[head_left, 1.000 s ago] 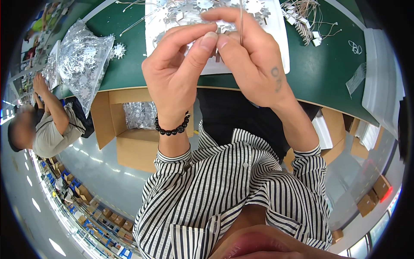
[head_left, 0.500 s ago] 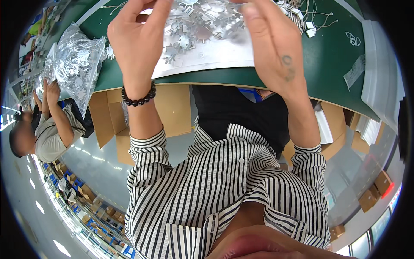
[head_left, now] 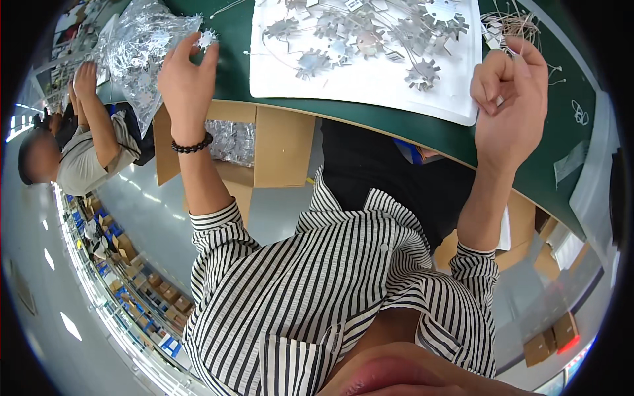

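My left hand (head_left: 188,79) reaches to the far left of the green table (head_left: 231,72) and pinches a small silver snowflake ornament (head_left: 207,38) at its fingertips, right beside a clear plastic bag of the same ornaments (head_left: 135,49). A black bead bracelet sits on that wrist. My right hand (head_left: 512,99) hovers at the right edge of a white sheet (head_left: 370,82), fingers curled in, with nothing visible in them. Several silver snowflake ornaments (head_left: 422,69) lie spread on the sheet. A pile of thin strings (head_left: 508,23) lies just beyond my right hand.
Open cardboard boxes (head_left: 264,142) stand under the table edge, one holding bagged ornaments. Another person (head_left: 79,152) sits at the far left with hands on the table. More cartons (head_left: 551,330) stand on the floor at the lower right.
My hands, joined over the sheet a second ago, have parted. The left went far left toward the bag with a snowflake; the right swung right toward the strings.
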Motion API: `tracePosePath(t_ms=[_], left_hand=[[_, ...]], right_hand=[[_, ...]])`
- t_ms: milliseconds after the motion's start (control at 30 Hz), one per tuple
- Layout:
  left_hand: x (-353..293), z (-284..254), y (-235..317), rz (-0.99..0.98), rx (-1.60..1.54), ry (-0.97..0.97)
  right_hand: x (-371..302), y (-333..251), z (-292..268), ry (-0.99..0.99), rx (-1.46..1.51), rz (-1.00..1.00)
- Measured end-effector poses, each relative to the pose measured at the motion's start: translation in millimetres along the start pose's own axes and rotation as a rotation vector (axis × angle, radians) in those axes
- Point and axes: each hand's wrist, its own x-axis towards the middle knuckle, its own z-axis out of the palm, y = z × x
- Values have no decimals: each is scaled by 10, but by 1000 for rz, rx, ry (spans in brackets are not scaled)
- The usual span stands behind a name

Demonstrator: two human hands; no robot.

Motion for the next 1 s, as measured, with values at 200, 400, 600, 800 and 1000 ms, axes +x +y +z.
tracePosePath(t_ms=[200, 400, 600, 800, 1000], left_hand=[[-26, 136, 59, 17, 109, 61], [-40, 33, 260, -174, -161, -144], [-123, -9, 306, -192, -263, -23], [-242, -235, 637, -209, -1268, -44], [-437, -369, 862, -145, -2091, -299]], right_hand=[[1, 29, -96, 30, -39, -40], [-24, 59, -79, -4, -173, -165], [-231, -84, 94, -57, -302, -255], [-448, -132, 467, -283, -350, -255], [-481, -110, 867, -470, -252, -271]])
